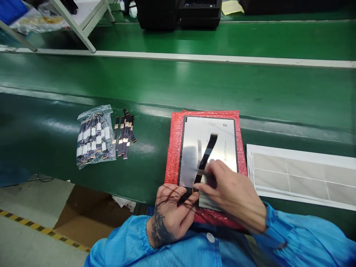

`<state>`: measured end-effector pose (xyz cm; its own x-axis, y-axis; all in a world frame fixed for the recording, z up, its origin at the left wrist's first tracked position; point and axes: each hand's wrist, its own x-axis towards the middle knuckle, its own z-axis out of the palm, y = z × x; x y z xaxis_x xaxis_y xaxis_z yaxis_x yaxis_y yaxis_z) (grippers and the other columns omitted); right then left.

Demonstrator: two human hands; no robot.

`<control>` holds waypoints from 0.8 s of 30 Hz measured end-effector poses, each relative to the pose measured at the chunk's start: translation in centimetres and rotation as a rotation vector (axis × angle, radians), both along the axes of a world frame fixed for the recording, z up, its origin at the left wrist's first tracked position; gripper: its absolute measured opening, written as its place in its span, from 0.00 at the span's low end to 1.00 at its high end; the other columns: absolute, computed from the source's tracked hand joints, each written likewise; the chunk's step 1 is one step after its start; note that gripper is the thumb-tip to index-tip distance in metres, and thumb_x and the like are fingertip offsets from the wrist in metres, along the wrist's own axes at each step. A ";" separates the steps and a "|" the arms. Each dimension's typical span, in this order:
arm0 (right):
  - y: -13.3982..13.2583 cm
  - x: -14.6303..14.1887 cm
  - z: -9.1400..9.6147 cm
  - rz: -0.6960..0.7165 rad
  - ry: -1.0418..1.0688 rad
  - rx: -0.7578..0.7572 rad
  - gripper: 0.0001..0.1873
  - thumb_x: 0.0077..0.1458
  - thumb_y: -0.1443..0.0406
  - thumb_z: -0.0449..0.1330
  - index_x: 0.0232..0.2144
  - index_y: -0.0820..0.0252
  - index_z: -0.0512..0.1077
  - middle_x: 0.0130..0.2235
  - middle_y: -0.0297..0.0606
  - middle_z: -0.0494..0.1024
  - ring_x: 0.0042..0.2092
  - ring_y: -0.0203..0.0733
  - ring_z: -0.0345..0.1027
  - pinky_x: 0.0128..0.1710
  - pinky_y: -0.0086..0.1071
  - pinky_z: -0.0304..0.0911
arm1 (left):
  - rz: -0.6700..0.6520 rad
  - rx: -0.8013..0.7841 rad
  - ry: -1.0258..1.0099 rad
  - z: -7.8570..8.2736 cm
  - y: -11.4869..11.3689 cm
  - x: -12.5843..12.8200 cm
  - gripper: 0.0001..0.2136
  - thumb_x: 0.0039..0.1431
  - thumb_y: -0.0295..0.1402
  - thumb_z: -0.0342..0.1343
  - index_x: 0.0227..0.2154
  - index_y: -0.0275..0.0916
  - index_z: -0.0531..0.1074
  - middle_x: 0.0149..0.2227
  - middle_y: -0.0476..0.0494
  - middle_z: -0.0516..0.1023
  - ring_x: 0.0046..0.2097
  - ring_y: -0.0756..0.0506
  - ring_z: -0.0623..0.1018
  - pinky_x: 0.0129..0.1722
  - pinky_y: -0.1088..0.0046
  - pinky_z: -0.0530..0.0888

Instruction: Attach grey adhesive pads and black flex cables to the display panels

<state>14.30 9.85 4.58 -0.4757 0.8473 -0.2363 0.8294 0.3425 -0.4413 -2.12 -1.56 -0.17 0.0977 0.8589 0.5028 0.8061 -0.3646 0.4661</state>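
Flex cable (205, 159) lies slantwise over the display panel (191, 133), its free end toward the panel's far edge and its other end at the near edge, by the fingertips. The panel rests on red bubble wrap (174, 148) on the surface (144, 174).

Hand positions: the left hand (175, 207) is at the panel's near edge, fingers curled in over a black strip (185, 194); whether they pinch or only press it, I cannot tell. The right hand (233, 189), over the panel's near half, pinches a slim tool (204, 172), probably tweezers, at the cable; blur obscures its tip.

Recommended technique: the step appears to be seating the cable's near end. Steady that end with the left hand and align it squarely before applying pressure. Apply light, even force; avoid creasing the cable or scratching the panel with the tool. Leave the spare cables (126, 133) and plastic bag (96, 137), left of the panel, undisturbed.
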 end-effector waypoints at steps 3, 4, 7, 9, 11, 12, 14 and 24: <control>0.9 2.3 0.0 -0.232 -0.104 0.275 0.21 0.60 0.45 0.51 0.35 0.56 0.68 0.35 0.44 0.76 0.29 0.49 0.69 0.22 0.36 0.54 | 0.051 -0.137 -0.226 0.1 -0.1 -0.7 0.14 0.66 0.32 0.50 0.48 0.44 0.77 0.42 0.42 0.73 0.45 0.44 0.73 0.45 0.66 0.73; 1.1 3.2 0.0 -0.305 -0.094 0.318 0.25 0.61 0.43 0.46 0.36 0.56 0.68 0.37 0.47 0.76 0.30 0.51 0.70 0.23 0.37 0.54 | 0.097 -0.181 -0.311 0.1 0.1 -1.2 0.13 0.65 0.32 0.51 0.49 0.44 0.77 0.42 0.42 0.73 0.44 0.45 0.74 0.43 0.68 0.74; 1.0 5.9 -0.1 -0.433 0.018 0.199 0.30 0.57 0.37 0.43 0.32 0.53 0.67 0.33 0.45 0.77 0.28 0.51 0.69 0.24 0.39 0.57 | 0.264 -0.311 -0.542 0.2 1.1 -2.8 0.10 0.60 0.34 0.59 0.44 0.41 0.76 0.37 0.46 0.74 0.35 0.49 0.75 0.34 0.75 0.75; 0.5 7.0 -0.2 -0.442 0.126 0.028 0.27 0.55 0.36 0.48 0.28 0.50 0.66 0.26 0.40 0.76 0.25 0.50 0.67 0.25 0.40 0.59 | 0.295 -0.446 -0.634 0.5 2.0 -3.5 0.08 0.57 0.36 0.62 0.37 0.39 0.76 0.29 0.50 0.73 0.28 0.51 0.73 0.28 0.77 0.73; -0.1 7.4 -0.5 -0.439 0.200 -0.041 0.23 0.55 0.39 0.51 0.25 0.48 0.66 0.24 0.38 0.75 0.24 0.50 0.67 0.25 0.41 0.61 | 0.277 -0.570 -0.669 0.9 2.9 -3.8 0.08 0.55 0.38 0.62 0.31 0.38 0.75 0.24 0.52 0.71 0.25 0.52 0.70 0.25 0.79 0.70; -0.3 7.4 -0.6 -0.436 0.217 -0.034 0.21 0.55 0.42 0.52 0.24 0.48 0.66 0.24 0.37 0.75 0.25 0.51 0.67 0.25 0.41 0.61 | 0.268 -0.600 -0.670 1.1 3.2 -3.9 0.08 0.55 0.38 0.62 0.28 0.38 0.74 0.22 0.53 0.70 0.24 0.52 0.69 0.24 0.79 0.69; -0.6 7.3 -0.8 -0.405 0.220 0.005 0.17 0.57 0.46 0.53 0.25 0.47 0.67 0.24 0.37 0.75 0.25 0.51 0.68 0.26 0.42 0.61 | 0.245 -0.587 -0.648 1.8 3.8 -3.9 0.10 0.55 0.38 0.61 0.24 0.38 0.72 0.22 0.52 0.68 0.24 0.52 0.68 0.23 0.79 0.67; -0.8 4.4 -0.7 -0.181 0.496 -0.041 0.11 0.60 0.57 0.52 0.25 0.47 0.67 0.26 0.34 0.77 0.26 0.51 0.73 0.28 0.42 0.68 | 0.258 -0.856 -1.095 5.1 7.9 -5.9 0.20 0.44 0.41 0.69 0.37 0.39 0.70 0.29 0.49 0.78 0.29 0.47 0.77 0.30 0.73 0.73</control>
